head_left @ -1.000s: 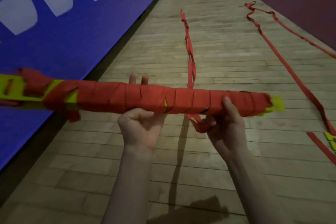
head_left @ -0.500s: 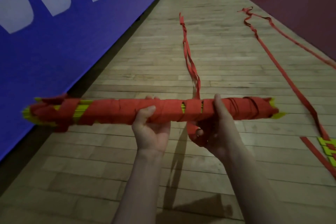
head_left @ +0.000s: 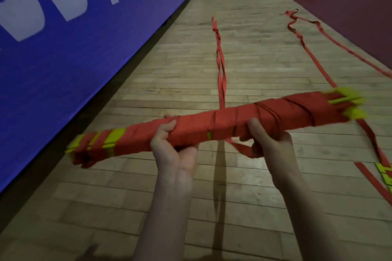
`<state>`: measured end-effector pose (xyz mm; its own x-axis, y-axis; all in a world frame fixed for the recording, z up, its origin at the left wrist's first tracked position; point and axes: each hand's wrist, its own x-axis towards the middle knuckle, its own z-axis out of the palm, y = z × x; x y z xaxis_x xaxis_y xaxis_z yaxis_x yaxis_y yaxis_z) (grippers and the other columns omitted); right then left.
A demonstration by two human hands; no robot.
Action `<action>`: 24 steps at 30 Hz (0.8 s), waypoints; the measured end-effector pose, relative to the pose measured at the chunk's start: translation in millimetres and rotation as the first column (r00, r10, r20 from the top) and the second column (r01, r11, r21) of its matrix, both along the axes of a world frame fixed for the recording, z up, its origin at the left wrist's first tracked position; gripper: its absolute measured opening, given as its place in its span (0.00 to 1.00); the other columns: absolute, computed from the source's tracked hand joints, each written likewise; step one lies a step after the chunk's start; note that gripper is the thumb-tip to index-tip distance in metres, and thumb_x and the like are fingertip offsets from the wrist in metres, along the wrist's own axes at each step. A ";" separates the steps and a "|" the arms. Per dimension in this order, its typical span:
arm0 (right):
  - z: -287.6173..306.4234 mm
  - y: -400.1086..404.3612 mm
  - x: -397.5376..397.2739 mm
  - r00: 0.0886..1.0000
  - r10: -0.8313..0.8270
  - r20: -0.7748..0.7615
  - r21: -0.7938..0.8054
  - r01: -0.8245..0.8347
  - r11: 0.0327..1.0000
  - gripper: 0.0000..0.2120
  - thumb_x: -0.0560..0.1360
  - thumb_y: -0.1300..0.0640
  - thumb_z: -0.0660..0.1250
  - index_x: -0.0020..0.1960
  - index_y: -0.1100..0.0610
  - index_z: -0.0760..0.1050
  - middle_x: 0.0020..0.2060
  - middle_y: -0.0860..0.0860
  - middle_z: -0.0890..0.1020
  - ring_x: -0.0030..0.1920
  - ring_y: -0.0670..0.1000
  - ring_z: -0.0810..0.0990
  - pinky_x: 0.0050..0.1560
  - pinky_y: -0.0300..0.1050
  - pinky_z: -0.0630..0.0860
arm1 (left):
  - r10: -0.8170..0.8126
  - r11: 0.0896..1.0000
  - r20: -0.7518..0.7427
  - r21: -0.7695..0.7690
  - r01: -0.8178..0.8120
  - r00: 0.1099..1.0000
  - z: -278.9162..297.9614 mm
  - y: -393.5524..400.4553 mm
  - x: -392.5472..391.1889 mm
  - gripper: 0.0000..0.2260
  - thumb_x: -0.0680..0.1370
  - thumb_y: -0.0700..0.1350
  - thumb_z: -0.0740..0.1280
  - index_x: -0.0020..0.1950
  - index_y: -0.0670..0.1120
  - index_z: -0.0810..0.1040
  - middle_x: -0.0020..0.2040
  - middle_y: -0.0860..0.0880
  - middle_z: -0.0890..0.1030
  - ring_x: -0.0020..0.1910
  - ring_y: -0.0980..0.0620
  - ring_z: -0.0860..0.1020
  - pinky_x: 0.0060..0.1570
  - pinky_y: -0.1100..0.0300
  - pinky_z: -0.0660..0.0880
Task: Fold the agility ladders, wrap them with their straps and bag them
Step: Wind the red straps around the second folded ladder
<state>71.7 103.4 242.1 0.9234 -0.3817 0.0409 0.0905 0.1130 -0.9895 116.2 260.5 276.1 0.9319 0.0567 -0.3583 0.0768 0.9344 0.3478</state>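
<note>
Left to right. A blue banner (head_left: 63, 53) with white lettering runs along the left edge of the wooden floor (head_left: 106, 207). The folded ladder bundle (head_left: 212, 127), yellow rungs stacked and bound in red strap, is held in the air above the floor, tilted so that its left end hangs lower, near the banner, and its right end sits higher.

The left hand (head_left: 174, 148) grips the bundle just left of its middle, palm up beneath it, thumb over the near face and fingers (head_left: 169, 116) curled round the far side. The right hand (head_left: 267, 140) grips just right of the middle, thumb on top, and appears also to pinch a loose loop of the strap tail (head_left: 244, 150) beneath the bundle. The unwound strap (head_left: 220, 65) runs from behind the bundle away along the floor. A second ladder (head_left: 381, 176) lies unfolded toward the right edge of the floor.

Likely risks, as judgement: the left end shows bare yellow between sparse turns, so rungs could fan out there if the grip eases; slack in the pinched loop would loosen the turns nearest it; the trailing strap is twisted and may snag or wind on unevenly. No bag is in view.
</note>
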 end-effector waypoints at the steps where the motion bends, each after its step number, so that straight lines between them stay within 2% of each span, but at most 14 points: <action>1: 3.6 2.1 -0.5 0.996 0.005 -0.087 0.002 -0.005 1.000 0.24 0.65 0.35 0.72 0.40 0.57 0.78 0.30 0.50 0.80 0.27 0.45 0.72 0.30 0.39 0.70 | 0.028 1.000 0.117 -0.017 -0.027 0.993 -5.2 3.4 0.9 0.19 0.68 0.32 0.61 0.54 0.49 0.76 0.45 0.52 0.82 0.55 0.49 0.79 0.61 0.43 0.73; 3: 5.8 8.8 -1.2 0.969 0.103 -0.223 0.217 -0.053 0.975 0.26 0.69 0.33 0.66 0.45 0.57 0.79 0.32 0.54 0.81 0.25 0.47 0.68 0.27 0.40 0.66 | 0.008 1.000 0.412 0.000 -0.009 0.911 -5.6 10.6 1.4 0.25 0.63 0.32 0.64 0.57 0.51 0.76 0.50 0.54 0.82 0.59 0.51 0.77 0.57 0.50 0.76; 5: 8.4 16.2 -1.1 0.942 0.204 -0.266 0.485 -0.052 0.873 0.27 0.70 0.32 0.64 0.50 0.56 0.79 0.33 0.54 0.80 0.24 0.47 0.65 0.25 0.39 0.66 | -0.150 0.984 0.645 0.171 0.050 0.749 -2.7 17.4 3.6 0.31 0.61 0.34 0.71 0.61 0.54 0.75 0.56 0.55 0.81 0.62 0.52 0.76 0.55 0.52 0.76; 7: 9.7 19.8 0.8 0.946 0.240 -0.218 0.646 -0.044 0.762 0.26 0.66 0.34 0.66 0.49 0.57 0.78 0.32 0.54 0.78 0.23 0.46 0.63 0.29 0.40 0.66 | -0.324 0.932 0.719 0.353 0.078 0.615 -3.0 22.8 4.1 0.32 0.60 0.38 0.76 0.62 0.56 0.77 0.60 0.55 0.80 0.63 0.51 0.75 0.56 0.50 0.75; 8: 10.6 20.8 1.6 0.963 0.217 -0.159 0.694 -0.047 0.719 0.24 0.66 0.36 0.66 0.45 0.57 0.78 0.31 0.53 0.76 0.22 0.46 0.63 0.31 0.41 0.65 | -0.356 0.921 0.712 0.379 0.096 0.605 -3.6 24.8 3.0 0.34 0.60 0.39 0.76 0.64 0.57 0.76 0.61 0.54 0.79 0.63 0.50 0.75 0.57 0.48 0.75; 10: 10.4 21.9 4.0 0.994 0.108 -0.007 0.695 -0.073 0.715 0.16 0.68 0.41 0.65 0.37 0.54 0.78 0.29 0.50 0.74 0.21 0.45 0.64 0.32 0.41 0.64 | -0.320 0.939 0.621 0.307 0.153 0.715 0.4 22.5 -3.6 0.38 0.61 0.36 0.76 0.68 0.56 0.72 0.62 0.51 0.77 0.62 0.47 0.76 0.61 0.42 0.72; 11: 8.8 22.4 5.7 0.995 0.061 0.074 0.662 -0.095 0.744 0.15 0.70 0.42 0.64 0.33 0.52 0.79 0.27 0.49 0.73 0.21 0.45 0.64 0.30 0.40 0.64 | -0.267 0.959 0.514 0.226 0.171 0.815 5.6 18.5 -7.7 0.36 0.61 0.35 0.75 0.67 0.54 0.73 0.60 0.49 0.78 0.59 0.46 0.77 0.61 0.39 0.72; 13: 1.3 21.5 6.7 0.980 0.034 0.197 0.551 -0.139 0.823 0.14 0.69 0.42 0.66 0.31 0.50 0.80 0.26 0.48 0.73 0.22 0.44 0.67 0.26 0.36 0.67 | -0.139 0.986 0.188 0.113 0.120 0.972 16.3 8.1 -12.3 0.24 0.65 0.36 0.71 0.60 0.49 0.75 0.53 0.45 0.80 0.54 0.43 0.79 0.59 0.37 0.71; 15: -10.5 12.1 6.2 0.958 0.050 0.282 0.411 -0.168 0.896 0.14 0.64 0.38 0.74 0.35 0.48 0.79 0.28 0.46 0.75 0.27 0.44 0.73 0.29 0.37 0.72 | -0.085 0.988 -0.137 0.114 0.101 0.987 21.9 1.4 -8.3 0.19 0.71 0.44 0.72 0.60 0.46 0.71 0.54 0.43 0.78 0.59 0.39 0.75 0.64 0.36 0.66; 17: -18.0 0.4 4.9 0.958 0.106 0.267 0.156 -0.151 0.976 0.21 0.61 0.33 0.75 0.39 0.49 0.76 0.30 0.43 0.76 0.31 0.43 0.76 0.33 0.38 0.74 | -0.083 0.986 -0.325 0.110 0.125 0.942 20.8 1.2 -3.4 0.27 0.72 0.49 0.73 0.66 0.47 0.64 0.62 0.41 0.73 0.67 0.36 0.67 0.68 0.33 0.58; 18: -19.4 -3.2 3.7 0.966 0.111 0.233 0.053 -0.127 0.991 0.24 0.62 0.33 0.74 0.41 0.52 0.75 0.30 0.42 0.76 0.32 0.43 0.76 0.34 0.38 0.75 | -0.079 0.988 -0.370 0.097 0.123 0.925 16.9 2.6 -0.5 0.26 0.73 0.48 0.72 0.65 0.45 0.64 0.63 0.40 0.71 0.68 0.35 0.66 0.68 0.32 0.57; 21: -19.8 1.0 0.6 0.997 0.029 0.066 -0.009 -0.029 1.000 0.31 0.61 0.33 0.73 0.46 0.60 0.77 0.32 0.46 0.82 0.34 0.46 0.80 0.36 0.41 0.78 | -0.053 0.995 -0.286 0.062 0.074 0.957 -0.8 6.1 3.6 0.08 0.75 0.40 0.67 0.51 0.44 0.69 0.50 0.41 0.74 0.60 0.38 0.72 0.66 0.32 0.59; 22: -19.4 6.5 -0.4 1.000 0.001 -0.020 0.010 -0.001 1.000 0.34 0.61 0.30 0.72 0.47 0.61 0.79 0.35 0.50 0.84 0.35 0.49 0.80 0.39 0.46 0.79 | -0.030 0.997 -0.207 0.066 0.044 0.978 -4.9 6.4 3.7 0.07 0.74 0.38 0.66 0.49 0.46 0.72 0.47 0.44 0.76 0.55 0.42 0.75 0.65 0.34 0.63; 24: -16.3 23.1 -3.2 0.982 0.052 -0.184 0.109 -0.032 0.993 0.36 0.60 0.28 0.66 0.48 0.60 0.81 0.40 0.56 0.85 0.32 0.51 0.77 0.39 0.47 0.77 | -0.003 1.000 0.090 0.017 0.001 0.996 -12.8 11.1 4.7 0.15 0.67 0.34 0.68 0.50 0.49 0.75 0.45 0.51 0.81 0.51 0.49 0.78 0.63 0.41 0.69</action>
<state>68.5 126.5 225.8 0.9264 -0.3350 -0.1718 -0.1015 0.2173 -0.9708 120.9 271.7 263.3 0.9606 0.0600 -0.2715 0.0464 0.9282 0.3691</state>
